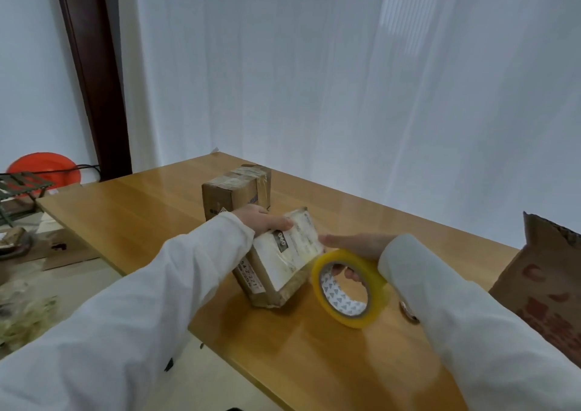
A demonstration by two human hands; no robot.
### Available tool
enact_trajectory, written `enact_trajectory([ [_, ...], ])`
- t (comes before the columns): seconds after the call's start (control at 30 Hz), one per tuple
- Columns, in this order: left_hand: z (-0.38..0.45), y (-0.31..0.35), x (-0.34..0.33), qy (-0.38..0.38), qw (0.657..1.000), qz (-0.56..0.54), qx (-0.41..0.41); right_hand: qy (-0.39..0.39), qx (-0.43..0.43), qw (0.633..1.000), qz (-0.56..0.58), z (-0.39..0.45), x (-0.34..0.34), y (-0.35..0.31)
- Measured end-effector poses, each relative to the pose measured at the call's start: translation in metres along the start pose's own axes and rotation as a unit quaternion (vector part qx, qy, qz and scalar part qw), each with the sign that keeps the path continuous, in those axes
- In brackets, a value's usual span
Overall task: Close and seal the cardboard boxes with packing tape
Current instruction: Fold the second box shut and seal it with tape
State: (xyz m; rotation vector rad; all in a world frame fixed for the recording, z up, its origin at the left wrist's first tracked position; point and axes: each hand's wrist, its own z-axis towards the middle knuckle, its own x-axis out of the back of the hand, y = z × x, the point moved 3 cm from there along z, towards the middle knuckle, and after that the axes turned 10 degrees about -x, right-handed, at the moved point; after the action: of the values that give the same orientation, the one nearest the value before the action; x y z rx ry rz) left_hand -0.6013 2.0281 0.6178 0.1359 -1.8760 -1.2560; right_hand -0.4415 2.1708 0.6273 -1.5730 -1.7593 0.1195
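Fingers (352,274) of the right hand (355,247) are curled through the core of the tape roll (349,288), thumb lying along its outer face, so that hand has the roll firmly in its grasp. Those of the left hand (264,220) are bent over the upper far edge of the small box (279,259), holding it tipped up on one lower edge.

Going by size: the wooden table (151,218) carries everything. At the right edge of view stands a big open carton (540,288) with a ragged flap. Toward the far side sits a brown box (235,193) already banded with tape, just behind the left hand. Nearer, the small box leans on the table between the two hands, and the roll hangs just beside its lower right corner, touching or nearly so — I cannot tell which.

What the next move likely turns on: the box lies directly left of the roll, its long axis running from the near-left up toward the far-right, and the right hand is the nearer one to the seam end. Tape would probably be drawn along that axis while the left hand steadies.

The small box shows a pale label face with dark print and a glossy film of tape over it; its lower brown end looks crumpled. The roll is clear yellowish tape on a white printed core.
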Motion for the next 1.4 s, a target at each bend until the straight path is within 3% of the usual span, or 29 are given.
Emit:
enact_trajectory([
  [0.1, 0.004, -0.024, 0.008, 0.027, 0.989, -0.13, 0.065, 0.004, 0.032, 0.995, 0.096, 0.002, 0.01, 0.005],
  [0.27, -0.005, -0.051, -0.017, 0.035, 0.946, -0.302, 0.115, 0.05, 0.003, 0.998, 0.032, 0.005, 0.0, 0.011],
  [0.33, -0.003, -0.054, -0.016, 0.07, 0.967, -0.231, 0.086, 0.068, 0.003, 0.998, 0.019, 0.007, 0.0, 0.006],
  [0.4, -0.004, -0.046, -0.009, 0.098, 0.995, -0.017, 0.024, 0.07, -0.003, 0.997, -0.004, 0.008, -0.002, -0.001],
  [0.5, -0.013, -0.018, -0.009, 0.111, 0.96, 0.25, -0.053, 0.079, -0.001, 0.994, -0.079, 0.01, -0.013, -0.015],
  [0.57, -0.016, 0.0, -0.022, 0.134, 0.922, 0.346, -0.113, 0.089, 0.009, 0.987, -0.132, 0.01, -0.022, -0.025],
  [0.7, -0.004, -0.002, -0.044, 0.07, 0.943, 0.309, -0.107, 0.139, -0.004, 0.968, -0.207, 0.005, -0.018, -0.025],
  [0.83, 0.004, -0.009, -0.047, 0.052, 0.955, 0.284, -0.069, 0.136, -0.005, 0.972, -0.19, -0.016, 0.0, -0.019],
  [0.93, 0.002, -0.007, -0.049, 0.062, 0.952, 0.292, -0.06, 0.16, 0.0, 0.956, -0.244, -0.025, 0.001, -0.021],
  [1.1, -0.002, -0.003, -0.049, 0.09, 0.947, 0.309, -0.013, 0.177, -0.002, 0.969, -0.175, -0.048, 0.01, -0.019],
  [1.3, -0.006, 0.004, -0.05, 0.089, 0.946, 0.311, 0.034, 0.184, 0.005, 0.952, -0.243, -0.038, -0.019, -0.003],
  [1.4, -0.006, 0.005, -0.049, 0.091, 0.949, 0.3, 0.042, 0.202, -0.015, 0.928, -0.314, -0.04, -0.03, 0.004],
])
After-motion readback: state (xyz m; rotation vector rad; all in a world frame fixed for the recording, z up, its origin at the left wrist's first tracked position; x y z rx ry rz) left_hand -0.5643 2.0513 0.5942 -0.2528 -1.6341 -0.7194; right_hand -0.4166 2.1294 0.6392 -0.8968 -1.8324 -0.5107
